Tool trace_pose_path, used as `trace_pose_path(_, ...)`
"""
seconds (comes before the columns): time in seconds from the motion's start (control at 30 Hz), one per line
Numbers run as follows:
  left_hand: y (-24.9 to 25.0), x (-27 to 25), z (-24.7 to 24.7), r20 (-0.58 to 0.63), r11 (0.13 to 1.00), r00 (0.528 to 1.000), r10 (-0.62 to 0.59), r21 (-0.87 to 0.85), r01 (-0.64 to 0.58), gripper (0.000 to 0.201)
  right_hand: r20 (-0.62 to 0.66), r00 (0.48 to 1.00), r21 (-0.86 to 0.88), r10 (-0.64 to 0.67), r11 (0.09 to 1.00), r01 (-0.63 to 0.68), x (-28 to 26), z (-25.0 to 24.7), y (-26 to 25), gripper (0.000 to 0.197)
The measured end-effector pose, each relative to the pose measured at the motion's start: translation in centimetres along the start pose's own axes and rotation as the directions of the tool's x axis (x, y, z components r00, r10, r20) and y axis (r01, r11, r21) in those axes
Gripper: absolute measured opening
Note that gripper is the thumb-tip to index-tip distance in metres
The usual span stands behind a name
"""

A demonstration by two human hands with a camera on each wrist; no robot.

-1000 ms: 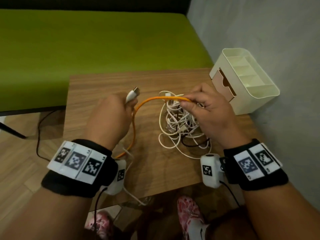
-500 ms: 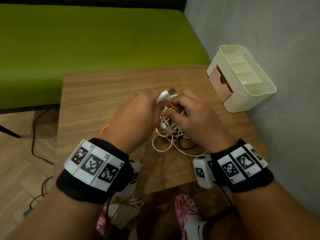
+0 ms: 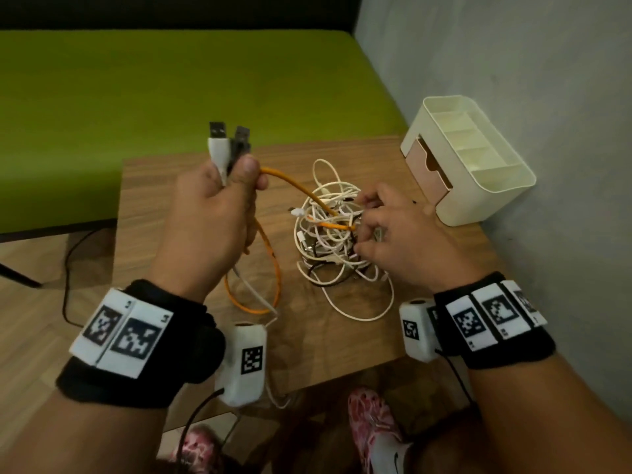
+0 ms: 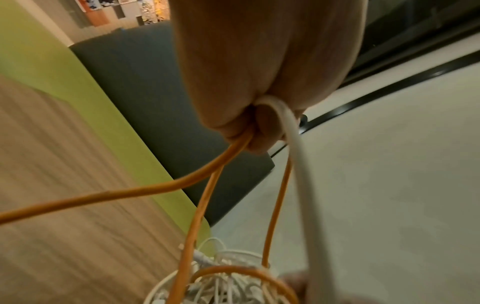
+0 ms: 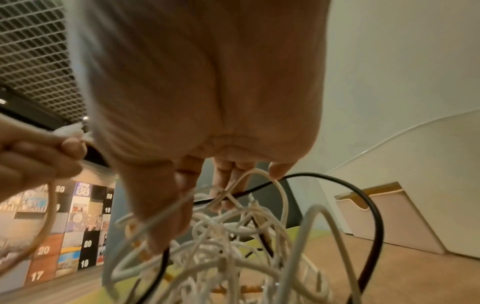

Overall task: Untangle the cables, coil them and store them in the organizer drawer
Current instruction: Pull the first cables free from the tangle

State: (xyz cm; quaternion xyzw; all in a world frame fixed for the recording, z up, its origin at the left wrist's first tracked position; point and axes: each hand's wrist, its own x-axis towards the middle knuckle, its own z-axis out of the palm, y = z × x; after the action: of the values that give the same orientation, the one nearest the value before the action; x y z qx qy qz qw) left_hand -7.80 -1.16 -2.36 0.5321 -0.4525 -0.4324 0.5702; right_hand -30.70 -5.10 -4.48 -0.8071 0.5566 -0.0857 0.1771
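My left hand (image 3: 236,179) is raised over the wooden table (image 3: 342,340) and grips a white USB plug (image 3: 218,148) and a dark USB plug (image 3: 241,142), both pointing up. An orange cable (image 3: 294,181) runs from that fist down into the tangle of white and black cables (image 3: 328,248); another orange loop hangs below the fist. In the left wrist view the fist (image 4: 259,82) holds orange strands (image 4: 207,185) and a white cable (image 4: 298,164). My right hand (image 3: 362,224) sits on the tangle with curled fingers (image 5: 226,181) hooked into its white loops (image 5: 259,174).
The cream organizer (image 3: 489,196) stands at the table's far right against the grey wall, its tan drawer (image 3: 427,169) slightly pulled out. A green bench (image 3: 171,80) lies beyond the table. A black cord (image 3: 68,268) trails on the floor at left.
Half a second ago both hands met over the tangle. My left hand has since lifted up and to the left with the two plugs, drawing orange cable out; my right hand stays on the tangle.
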Motion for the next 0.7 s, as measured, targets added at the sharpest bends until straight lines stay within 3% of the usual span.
trace_pose_path(0.1,-0.6,-0.1,0.4,0.053,0.996,0.999,-0.002,0.086,-0.003,0.031,-0.253,0.962,0.256,-0.104,0.952,0.17,-0.6,-1.1,-1.4,0.008)
trace_pose_path(0.17,-0.7,-0.3,1.0,0.114,0.998,0.994,-0.003,0.068,-0.004,0.028,-0.361,0.924,0.434,-0.128,0.853,0.288,-1.0,-1.1,-3.1,0.017)
trace_pose_path(0.27,-0.2,-0.9,2.0,0.223,1.0,0.975,0.003,-0.027,0.004,0.029,-0.226,0.969,0.631,-0.1,0.742,0.224,-0.9,0.2,-4.7,0.018)
trace_pose_path(0.37,0.8,-1.2,1.8,0.256,0.962,0.967,0.008,-0.266,0.063,0.031,-0.07,0.992,0.557,-0.101,0.822,0.123,-0.4,1.5,-3.9,0.014)
trace_pose_path(0.5,1.1,-1.3,0.8,0.222,0.909,0.975,-0.025,-0.401,0.115,0.035,-0.124,0.987,0.505,-0.103,0.85,0.152,0.1,1.2,-2.7,0.015)
trace_pose_path(0.57,0.7,-1.1,0.1,0.166,0.957,0.983,-0.078,-0.263,0.12,0.034,-0.192,0.975,0.494,-0.112,0.847,0.195,0.2,0.9,-2.4,0.018)
trace_pose_path(0.63,0.2,-0.6,-0.7,0.08,0.992,0.993,-0.092,0.091,0.085,0.035,-0.231,0.969,0.48,-0.092,0.855,0.196,0.1,0.6,-2.0,0.022)
trace_pose_path(0.67,0.0,-0.5,-1.2,0.051,0.943,0.996,-0.073,0.329,0.052,0.035,-0.232,0.969,0.462,-0.082,0.868,0.184,0.0,0.4,-1.8,0.024)
trace_pose_path(0.7,-0.3,-0.4,-1.6,0.031,0.841,0.999,-0.039,0.541,0.016,0.033,-0.228,0.971,0.436,-0.077,0.883,0.173,0.0,0.3,-1.7,0.024)
